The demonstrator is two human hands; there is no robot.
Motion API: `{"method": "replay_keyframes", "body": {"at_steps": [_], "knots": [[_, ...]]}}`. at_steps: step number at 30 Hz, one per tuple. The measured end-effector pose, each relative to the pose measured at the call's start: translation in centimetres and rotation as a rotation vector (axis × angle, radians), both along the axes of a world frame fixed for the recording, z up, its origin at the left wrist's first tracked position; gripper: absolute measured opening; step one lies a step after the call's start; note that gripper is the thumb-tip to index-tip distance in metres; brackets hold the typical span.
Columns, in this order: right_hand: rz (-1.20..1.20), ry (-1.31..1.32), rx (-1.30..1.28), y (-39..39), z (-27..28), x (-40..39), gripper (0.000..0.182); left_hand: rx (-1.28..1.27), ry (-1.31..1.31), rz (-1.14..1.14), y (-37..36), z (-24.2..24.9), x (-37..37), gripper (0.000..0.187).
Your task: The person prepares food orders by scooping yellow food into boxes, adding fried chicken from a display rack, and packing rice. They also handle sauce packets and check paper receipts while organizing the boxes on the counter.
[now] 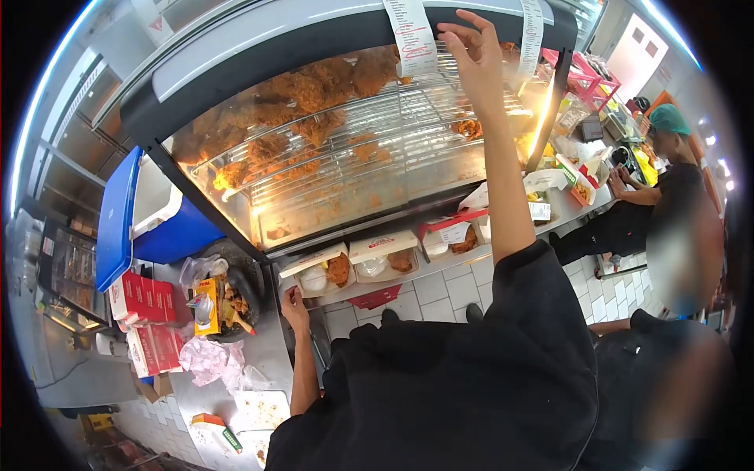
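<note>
My right hand (471,51) is raised at the top edge of the glass warming cabinet (377,188), beside a long paper receipt (410,35); its fingers are apart and nothing shows in them. A second receipt (531,35) hangs further right. Fried chicken (318,82) lies on wire racks behind the glass. My left hand (295,308) is low, by the left end of the shelf, next to an open box (314,276) with chicken and a white wrapped item; its fingers are bent, and what they hold, if anything, is too small to tell. More open boxes (385,259) stand in a row.
A blue cooler (177,228) with its lid up stands left, above stacked red boxes (149,298). Crumpled paper (212,359) and a black bowl (245,302) lie on the steel counter. A co-worker in a green cap (669,119) stands right; another person (667,377) is close at lower right.
</note>
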State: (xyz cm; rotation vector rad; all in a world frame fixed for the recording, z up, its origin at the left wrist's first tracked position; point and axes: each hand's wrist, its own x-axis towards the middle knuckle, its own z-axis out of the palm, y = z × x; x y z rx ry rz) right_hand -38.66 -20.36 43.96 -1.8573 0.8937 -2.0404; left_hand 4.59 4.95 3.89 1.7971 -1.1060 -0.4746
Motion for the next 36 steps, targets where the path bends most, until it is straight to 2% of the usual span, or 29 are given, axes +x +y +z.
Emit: {"method": "replay_keyframes", "body": {"at_steps": [6,9,11,12,14,15,16,18,19,20,22,23,24,25,26,27,28,30,31,32,33,34,35,36], "knots": [[0.033,0.033,0.099,0.1,0.1,-0.9,0.042,0.028,0.027,-0.019,0.1,0.6,-0.2,0.031],[0.003,-0.058,0.223,0.3,0.4,-0.8,0.034,0.031,0.046,-0.040,0.0,0.5,-0.1,0.031],[-0.310,0.241,0.118,-0.8,1.2,-1.1,0.054,0.013,0.053,-0.053,0.0,0.7,-0.2,0.030],[-0.306,0.240,0.125,-1.1,1.4,-0.9,0.054,0.020,0.051,-0.049,0.0,1.0,-0.3,0.030],[-0.499,0.284,0.102,-1.7,1.7,0.0,0.049,0.017,0.023,-0.060,0.0,1.4,-0.5,0.030],[-0.732,0.336,-0.053,-2.3,1.6,0.9,0.046,0.005,0.015,-0.066,-0.2,0.9,-0.1,0.030],[-0.718,0.338,-0.040,-2.5,1.4,1.4,0.046,-0.001,-0.009,-0.066,-0.2,0.3,0.2,0.030],[-0.369,0.014,0.103,-0.9,3.4,3.1,0.044,0.026,0.005,-0.073,-0.2,1.0,-0.1,0.031],[-0.137,-0.062,0.045,0.7,4.0,4.5,0.041,0.046,-0.038,-0.079,-0.1,0.9,0.1,0.033],[0.095,-0.153,0.002,2.9,3.9,6.5,0.038,0.044,0.096,-0.084,0.2,2.2,-0.5,0.032],[0.199,0.304,-0.026,12.0,4.3,11.2,0.031,0.010,0.052,-0.069,-0.1,0.2,0.2,0.030],[0.656,0.373,0.202,14.0,1.7,12.2,0.022,0.057,-0.040,-0.045,0.0,-1.1,0.7,0.029],[1.002,0.431,0.523,16.0,-0.8,13.1,0.013,0.100,-0.133,-0.028,0.1,-1.7,1.1,0.028],[1.184,0.804,0.381,17.0,-3.0,14.6,0.014,0.105,-0.135,-0.022,0.3,-1.2,1.0,0.028],[1.464,0.787,0.356,18.0,-5.9,15.9,0.011,0.066,-0.021,-0.039,0.1,-0.3,0.5,0.027],[1.581,0.862,0.516,18.0,-10.0,16.6,0.011,0.025,0.095,-0.055,-0.1,0.9,-0.2,0.026],[1.695,0.938,0.684,18.2,-14.5,17.2,0.013,-0.046,0.044,-0.029,0.1,1.5,-0.8,0.026],[1.569,0.849,0.866,17.5,-23.3,16.5,0.013,-0.121,-0.272,0.113,0.9,3.4,-2.1,0.029],[1.338,0.874,0.882,17.2,-26.9,15.7,0.014,-0.124,-0.270,0.119,1.6,3.8,-2.5,0.029],[1.105,0.889,0.885,16.7,-29.4,14.8,0.015,-0.075,0.107,-0.010,2.4,4.3,-2.7,0.032],[1.105,0.891,0.880,16.3,-31.1,14.1,0.015,-0.021,0.481,-0.143,3.3,4.8,-3.0,0.034],[0.934,0.785,0.894,16.1,-32.5,13.6,0.017,0.078,0.839,-0.273,4.1,6.3,-3.8,0.039],[0.765,0.676,0.906,16.2,-33.2,13.4,0.019,0.162,1.019,-0.361,5.0,9.7,-5.9,0.038],[0.770,0.672,0.911,16.5,-32.3,13.7,0.019,0.168,1.018,-0.356,5.1,9.1,-6.2,0.038]]}}
